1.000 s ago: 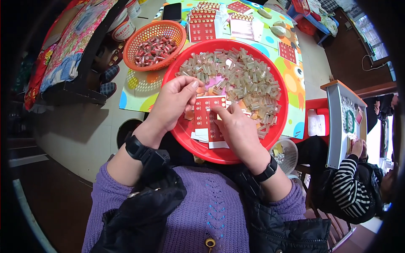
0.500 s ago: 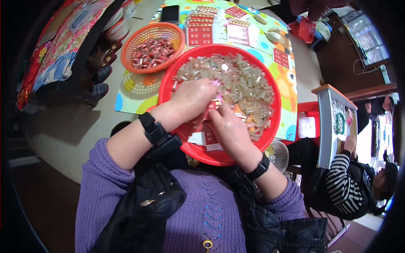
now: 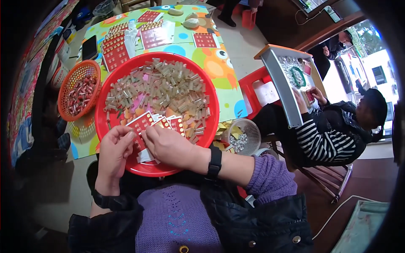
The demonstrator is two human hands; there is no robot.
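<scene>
In front of me a red plastic basin (image 3: 214, 105) holds a heap of short clear tubes (image 3: 177, 80). Red cards with rows of gold dots (image 3: 141, 121) lie fanned at its near side, white ones partly beneath them. My left hand (image 3: 112, 154) is at the basin's near left rim, thumb and fingertips pinched together beside a card; what they hold is too small to make out. Over the cards, my right hand (image 3: 171, 144) is closed, its fingertips close to the left ones and touching the card area. Its grip is hidden.
An orange basket (image 3: 93, 95) of small red pieces stands left of the basin. Stacked cards (image 3: 114, 50), a phone (image 3: 89, 47) and pale stones (image 3: 190, 22) occupy the table. At right, a person in striped sleeves works at a drawer-like tray (image 3: 280, 90); a white basket (image 3: 249, 135) stands nearer.
The view has swung to the right. My left hand has come away from the tubes to the cards at the basin's near side. Both hands are now close together there.
</scene>
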